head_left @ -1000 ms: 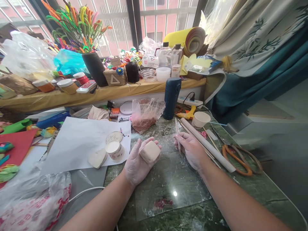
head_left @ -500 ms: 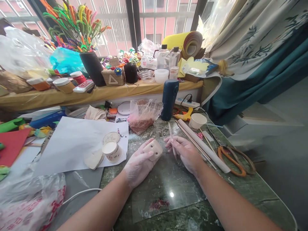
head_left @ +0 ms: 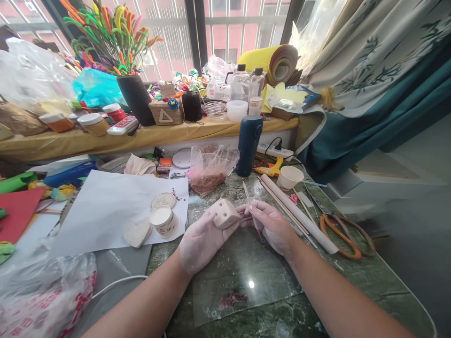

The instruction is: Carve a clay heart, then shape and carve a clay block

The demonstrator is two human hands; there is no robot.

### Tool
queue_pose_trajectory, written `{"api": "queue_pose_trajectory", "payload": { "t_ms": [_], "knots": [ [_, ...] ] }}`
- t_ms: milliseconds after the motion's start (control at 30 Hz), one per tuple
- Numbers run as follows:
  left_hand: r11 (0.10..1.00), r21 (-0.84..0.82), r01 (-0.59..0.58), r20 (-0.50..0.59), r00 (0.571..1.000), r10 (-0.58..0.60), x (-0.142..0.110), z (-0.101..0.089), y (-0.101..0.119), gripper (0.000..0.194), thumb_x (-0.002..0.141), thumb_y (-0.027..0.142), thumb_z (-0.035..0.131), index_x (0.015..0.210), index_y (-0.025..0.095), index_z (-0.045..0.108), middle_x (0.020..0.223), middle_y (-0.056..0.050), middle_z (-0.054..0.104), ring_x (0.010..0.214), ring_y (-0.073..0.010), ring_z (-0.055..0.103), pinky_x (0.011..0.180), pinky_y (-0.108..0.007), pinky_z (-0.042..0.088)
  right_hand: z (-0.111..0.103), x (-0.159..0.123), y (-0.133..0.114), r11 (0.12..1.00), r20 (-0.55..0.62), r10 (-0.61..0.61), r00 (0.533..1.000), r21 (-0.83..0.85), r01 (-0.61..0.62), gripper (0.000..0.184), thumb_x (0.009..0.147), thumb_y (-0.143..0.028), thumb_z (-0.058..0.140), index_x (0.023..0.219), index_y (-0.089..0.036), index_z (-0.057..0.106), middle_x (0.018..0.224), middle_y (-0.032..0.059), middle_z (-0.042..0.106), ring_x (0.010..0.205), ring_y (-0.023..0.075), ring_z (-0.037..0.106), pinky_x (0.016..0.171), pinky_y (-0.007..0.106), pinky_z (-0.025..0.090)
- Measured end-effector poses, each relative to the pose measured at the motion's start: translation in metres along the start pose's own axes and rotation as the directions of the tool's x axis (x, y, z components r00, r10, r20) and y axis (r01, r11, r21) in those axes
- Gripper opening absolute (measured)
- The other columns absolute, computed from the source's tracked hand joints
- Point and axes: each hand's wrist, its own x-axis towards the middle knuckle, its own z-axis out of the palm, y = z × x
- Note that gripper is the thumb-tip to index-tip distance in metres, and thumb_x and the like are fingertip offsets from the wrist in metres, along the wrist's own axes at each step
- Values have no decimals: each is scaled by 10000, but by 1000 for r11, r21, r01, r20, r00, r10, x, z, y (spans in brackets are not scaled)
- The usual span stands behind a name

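A pale clay block (head_left: 225, 213) with a few round dark holes in its upper face rests in my left hand (head_left: 203, 239), the fingers curled around it. White powder coats both hands. My right hand (head_left: 271, 224) pinches a thin pointed stick (head_left: 247, 193), its tip pointing up and away from me. The right fingertips reach the right side of the block; whether they touch it I cannot quite tell. Below the hands lies a clear sheet (head_left: 239, 277) with a reddish smear on it.
White paper (head_left: 102, 211) at the left bears a small tub (head_left: 164, 221) and a flat pale piece (head_left: 138, 233). Behind stand a bag of brown material (head_left: 209, 176) and a dark blue bottle (head_left: 248, 146). A roller (head_left: 299, 213), a paper cup (head_left: 290, 177) and orange-handled scissors (head_left: 340, 234) lie right.
The clay block has turned in my left hand and shifted slightly, showing a different angle of its holes. My right fingers have come closer to it, and the stick leans further left.
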Motion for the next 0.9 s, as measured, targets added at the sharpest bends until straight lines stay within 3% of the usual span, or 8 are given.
{"api": "queue_pose_trajectory", "payload": {
  "t_ms": [67,133,200,300,433,600,833,900],
  "knots": [
    [996,78,-48,-30,998,50,0,1,-5,544,901,204,728,1406,158,531,1382,-179,655,1352,-329,579,1223,-507,330,0,1,1,1000,0,7,1000,9,-7,313,842,-553,754,788,-245,737,1127,71,777,911,235,711,810,378,576],
    [979,177,-102,-132,983,127,0,-1,-10,660,843,156,794,1436,200,508,1363,-151,667,1322,-316,602,1192,-491,375,0,1,1,999,-1,23,1000,25,-23,313,825,-557,770,790,-248,734,1101,72,779,926,246,711,808,380,578],
    [944,279,-176,-220,945,242,1,-6,-15,814,750,80,858,1460,240,492,1336,-116,678,1306,-294,608,1148,-432,432,0,2,1,999,-14,33,999,34,-32,320,815,-561,781,780,-246,732,1077,78,781,935,253,710,824,387,578],
    [880,396,-263,-237,897,374,1,-11,-19,993,616,-48,881,1479,246,487,1327,-108,677,1317,-272,593,1109,-332,457,0,3,1,1000,-62,21,998,24,-19,314,822,-558,774,801,-245,751,1047,74,783,930,243,709,851,385,579],
    [827,505,-246,-218,891,399,-2,-11,-17,894,598,-85,850,1402,191,573,1325,-124,679,1360,-253,558,1139,-259,400,-1,4,2,999,-76,29,997,30,-27,300,831,-544,767,850,-245,775,1004,68,790,887,223,718,826,363,582],
    [782,585,-215,-224,884,410,-3,-12,-15,695,622,-36,844,1219,277,677,1305,-49,677,1395,-262,511,1146,-331,422,2,3,-1,997,-40,77,996,11,-77,352,796,-580,794,833,-232,774,957,86,796,832,236,729,814,396,591],
    [631,749,-203,-137,884,447,-2,-16,-18,643,655,58,882,1226,269,674,1278,-54,668,1202,-239,611,1088,-327,437,1,2,-1,998,-68,57,996,21,-56,379,796,-586,797,866,-214,784,976,92,794,819,231,731,772,385,584],
    [658,720,-221,-152,875,460,-2,-15,-19,670,639,69,901,1234,266,664,1235,-58,686,1157,-238,636,1044,-324,463,0,2,-1,999,-70,46,996,17,-45,391,805,-593,786,909,-216,797,981,97,793,801,230,725,776,394,582]
  ]
}}
